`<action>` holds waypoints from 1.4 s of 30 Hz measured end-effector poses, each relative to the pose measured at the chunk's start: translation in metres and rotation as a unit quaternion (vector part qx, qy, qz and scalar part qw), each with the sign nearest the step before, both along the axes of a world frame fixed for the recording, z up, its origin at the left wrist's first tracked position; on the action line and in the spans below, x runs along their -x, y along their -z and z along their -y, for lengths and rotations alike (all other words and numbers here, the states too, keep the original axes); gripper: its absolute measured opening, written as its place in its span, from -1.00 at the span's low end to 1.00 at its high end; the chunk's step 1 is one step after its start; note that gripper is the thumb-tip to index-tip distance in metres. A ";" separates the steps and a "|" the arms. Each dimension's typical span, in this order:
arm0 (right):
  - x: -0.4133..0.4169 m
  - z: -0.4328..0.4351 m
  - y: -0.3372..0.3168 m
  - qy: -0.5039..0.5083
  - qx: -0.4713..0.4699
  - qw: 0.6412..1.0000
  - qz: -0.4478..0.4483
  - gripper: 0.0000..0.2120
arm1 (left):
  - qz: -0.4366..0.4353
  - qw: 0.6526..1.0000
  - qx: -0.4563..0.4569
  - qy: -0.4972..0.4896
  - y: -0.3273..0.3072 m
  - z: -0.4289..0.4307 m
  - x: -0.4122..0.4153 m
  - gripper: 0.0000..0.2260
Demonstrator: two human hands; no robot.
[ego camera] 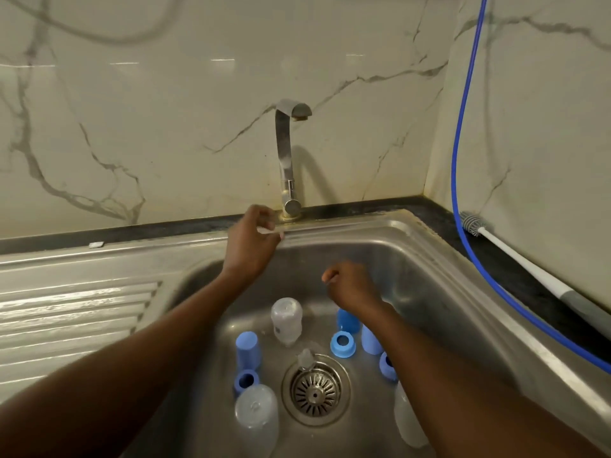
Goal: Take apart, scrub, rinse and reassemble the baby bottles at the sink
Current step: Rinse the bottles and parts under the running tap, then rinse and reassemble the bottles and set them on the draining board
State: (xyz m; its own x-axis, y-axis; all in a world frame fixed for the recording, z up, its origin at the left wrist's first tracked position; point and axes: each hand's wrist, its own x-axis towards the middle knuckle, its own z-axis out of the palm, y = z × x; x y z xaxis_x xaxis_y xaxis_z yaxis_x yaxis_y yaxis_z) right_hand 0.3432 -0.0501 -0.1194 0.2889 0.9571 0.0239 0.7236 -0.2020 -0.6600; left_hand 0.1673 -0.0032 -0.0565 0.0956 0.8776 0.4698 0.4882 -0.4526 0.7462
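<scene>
Both hands empty, my left hand (254,236) loosely curled by the faucet (287,160), right hand (350,285) fisted; clear bottle (286,320) at 12 o'clock of the drain (315,390) looks light, wet-slick plastic, so I'd grip mid-body.

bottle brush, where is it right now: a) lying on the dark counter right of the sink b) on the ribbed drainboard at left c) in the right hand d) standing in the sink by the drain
a: the bottle brush lies on the dark counter right of the sink, against the wall, and neither the right hand nor the left hand holds it.
</scene>
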 end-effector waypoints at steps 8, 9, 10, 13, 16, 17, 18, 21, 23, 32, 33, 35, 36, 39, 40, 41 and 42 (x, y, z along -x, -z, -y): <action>-0.006 0.001 -0.004 0.024 -0.117 0.992 0.036 -0.76 | -0.154 0.985 -0.031 0.068 0.051 0.029 0.012 -0.52; -0.006 0.001 -0.003 0.014 -0.106 0.993 0.041 -0.77 | -0.161 0.984 -0.029 0.075 0.056 0.028 0.011 -0.52; -0.005 0.000 -0.001 -0.006 -0.057 0.997 0.051 -0.80 | -0.164 0.982 -0.030 0.083 0.059 0.026 0.010 -0.52; -0.002 0.006 0.014 -0.074 0.152 0.978 0.126 -0.75 | -0.188 0.976 -0.031 0.106 0.068 0.019 0.010 -0.58; -0.001 0.006 0.015 -0.072 0.143 0.978 0.132 -0.73 | -0.224 0.969 -0.008 0.103 0.076 0.011 0.014 -0.58; 0.000 0.005 0.014 -0.077 0.130 0.981 0.123 -0.74 | -0.227 0.969 0.001 0.096 0.078 0.008 0.016 -0.58; 0.003 0.004 0.013 -0.093 0.135 0.979 0.119 -0.75 | -0.229 0.969 0.009 0.090 0.079 0.006 0.018 -0.58; 0.019 0.007 0.021 -0.162 0.235 0.948 0.138 -0.75 | -0.252 0.962 0.050 0.093 0.081 0.001 0.023 -0.52; 0.027 0.009 0.030 -0.188 0.283 0.921 0.190 -0.75 | -0.283 0.949 0.081 0.118 0.083 0.003 0.023 -0.44; 0.003 0.004 0.022 -0.092 0.209 0.939 0.256 -0.90 | -0.259 0.944 -0.081 0.187 0.064 0.029 -0.002 -0.80; 0.002 0.005 0.024 -0.080 0.210 0.943 0.245 -0.83 | -0.282 0.931 -0.076 0.218 0.064 0.033 -0.006 -0.85; 0.002 0.006 0.024 -0.075 0.215 0.949 0.217 -0.79 | -0.321 0.911 -0.044 0.254 0.067 0.039 -0.012 -0.89; 0.003 0.007 0.023 -0.092 0.229 0.945 0.215 -0.81 | -0.326 0.909 -0.036 0.257 0.069 0.038 -0.012 -0.89; 0.009 0.009 0.028 -0.160 0.271 0.938 0.147 -0.83 | -0.283 0.931 -0.062 0.223 0.069 0.031 -0.009 -0.90; 0.013 0.010 0.030 -0.175 0.279 0.938 0.104 -0.74 | -0.261 0.941 -0.070 0.201 0.069 0.029 -0.006 -0.87; 0.018 0.011 0.031 -0.179 0.288 0.937 0.087 -0.66 | -0.241 0.950 -0.069 0.183 0.069 0.027 -0.004 -0.84; 0.023 0.012 0.033 -0.181 0.291 0.935 0.093 -0.62 | -0.226 0.957 -0.065 0.172 0.069 0.026 -0.002 -0.80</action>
State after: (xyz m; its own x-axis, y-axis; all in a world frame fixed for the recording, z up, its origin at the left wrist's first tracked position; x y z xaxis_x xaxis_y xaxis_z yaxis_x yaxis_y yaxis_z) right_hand 0.3205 -0.0623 -0.1524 -0.0131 0.8574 -0.5144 0.9051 -0.2086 -0.3706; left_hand 0.1694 -0.0293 -0.1255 0.5877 0.6938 0.4162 0.5519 -0.7200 0.4208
